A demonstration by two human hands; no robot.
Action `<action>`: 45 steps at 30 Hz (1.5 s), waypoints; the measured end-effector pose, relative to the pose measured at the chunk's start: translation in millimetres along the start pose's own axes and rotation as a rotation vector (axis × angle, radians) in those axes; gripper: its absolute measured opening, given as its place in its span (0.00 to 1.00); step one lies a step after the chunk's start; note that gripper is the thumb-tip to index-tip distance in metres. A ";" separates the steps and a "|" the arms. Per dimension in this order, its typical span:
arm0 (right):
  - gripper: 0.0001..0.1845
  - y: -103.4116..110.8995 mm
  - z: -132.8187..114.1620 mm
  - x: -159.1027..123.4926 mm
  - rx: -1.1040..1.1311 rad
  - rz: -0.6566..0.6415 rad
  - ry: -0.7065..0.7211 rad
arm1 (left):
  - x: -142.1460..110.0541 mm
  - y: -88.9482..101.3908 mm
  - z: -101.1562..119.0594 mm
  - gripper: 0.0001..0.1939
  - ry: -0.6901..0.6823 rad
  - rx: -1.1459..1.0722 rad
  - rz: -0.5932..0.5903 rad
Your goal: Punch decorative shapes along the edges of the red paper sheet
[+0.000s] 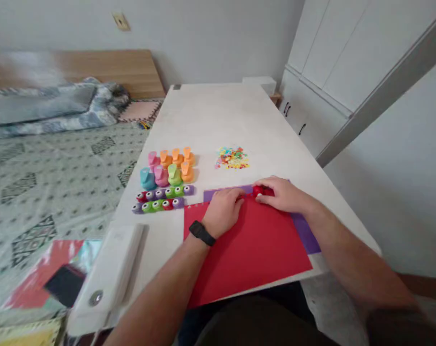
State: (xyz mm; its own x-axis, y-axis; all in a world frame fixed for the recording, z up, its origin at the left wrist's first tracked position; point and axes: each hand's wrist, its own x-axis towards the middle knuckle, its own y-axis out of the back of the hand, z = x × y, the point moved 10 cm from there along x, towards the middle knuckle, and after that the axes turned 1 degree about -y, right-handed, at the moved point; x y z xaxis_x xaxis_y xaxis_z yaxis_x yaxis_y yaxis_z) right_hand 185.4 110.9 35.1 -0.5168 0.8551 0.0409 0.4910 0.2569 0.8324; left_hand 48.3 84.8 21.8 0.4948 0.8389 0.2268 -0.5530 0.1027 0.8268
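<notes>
A sheet of red card [246,254] lies on a sheet of purple card [304,233] at the near edge of the white table [218,115]. My left hand [223,211], with a black watch [201,233] on its wrist, rests flat on the red card near its far edge. My right hand [277,194] grips a small red craft punch [258,191] on that same edge. A row of tiny punched holes runs along the edge toward my left hand. The punch's lower part is hidden by my fingers.
Larger craft punches [167,168] in pink, orange, teal and green stand left of the card, with two rows of small punches [162,199] before them. Coloured paper confetti [232,157] lies beyond. A long white box [107,274] sits at the table's left edge, beside a bed [59,192].
</notes>
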 end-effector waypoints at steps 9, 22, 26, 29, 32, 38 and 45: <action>0.18 -0.7 3.6 -1.9 0.038 -0.018 -0.010 | 1.4 2.6 0.6 0.09 0.012 -0.010 0.013; 0.17 -4.1 4.0 -0.7 0.055 -0.052 -0.019 | 0.9 2.3 1.3 0.10 0.037 0.025 -0.020; 0.15 -5.7 5.0 -0.7 0.046 -0.057 -0.025 | 1.3 2.2 1.7 0.10 0.034 0.025 -0.025; 0.15 -5.9 5.8 -1.0 0.042 -0.057 -0.030 | 1.7 2.0 2.1 0.10 0.028 0.026 -0.027; 0.14 -5.5 6.9 -1.0 0.034 -0.062 -0.048 | 2.0 2.3 3.0 0.10 0.017 0.021 -0.023; 0.14 -5.9 4.2 -0.7 0.033 -0.085 -0.048 | 2.2 3.0 3.3 0.09 0.018 0.019 -0.014; 0.14 -5.3 5.6 -0.2 0.029 -0.088 -0.069 | 1.4 4.0 3.7 0.10 0.017 0.016 -0.012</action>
State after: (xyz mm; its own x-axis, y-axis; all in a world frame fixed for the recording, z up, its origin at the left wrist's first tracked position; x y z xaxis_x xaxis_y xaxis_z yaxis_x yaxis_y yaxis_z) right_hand 186.8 111.9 27.6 -0.5096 0.8575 -0.0711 0.4666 0.3449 0.8144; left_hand 49.2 84.4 27.3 0.4894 0.8469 0.2081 -0.5364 0.1042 0.8375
